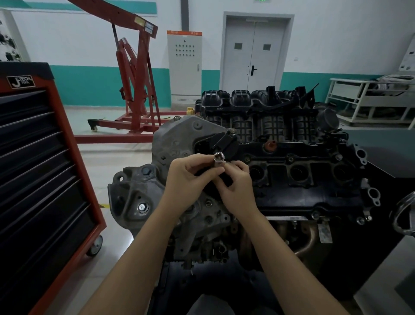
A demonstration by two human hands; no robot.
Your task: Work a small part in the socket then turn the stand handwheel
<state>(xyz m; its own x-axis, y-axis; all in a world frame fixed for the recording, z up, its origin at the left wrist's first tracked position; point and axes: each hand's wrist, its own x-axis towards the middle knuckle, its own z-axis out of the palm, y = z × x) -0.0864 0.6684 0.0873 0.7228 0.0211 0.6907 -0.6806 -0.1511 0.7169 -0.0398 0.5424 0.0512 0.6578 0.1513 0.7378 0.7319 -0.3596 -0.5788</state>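
- At frame center, above the engine (pixel 292 179): left hand (pixel 190 177) gripping a metal socket (pixel 219 160), open end up.
- Right hand (pixel 235 182) pinching the socket's lower end, fingers curled.
- At left: red tool cabinet (pixel 45 168); upper left: red engine hoist (pixel 134 78).

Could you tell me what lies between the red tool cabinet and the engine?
In the head view, only bare glossy floor separates the tool cabinet from the engine.

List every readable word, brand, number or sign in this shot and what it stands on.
"JE.TECH TOOL": badge on the red tool cabinet.
Orange strip on the grey electrical cabinet: too blurred.
Green sign above the door: cut off, unreadable.
Labels on the red engine hoist: too small.
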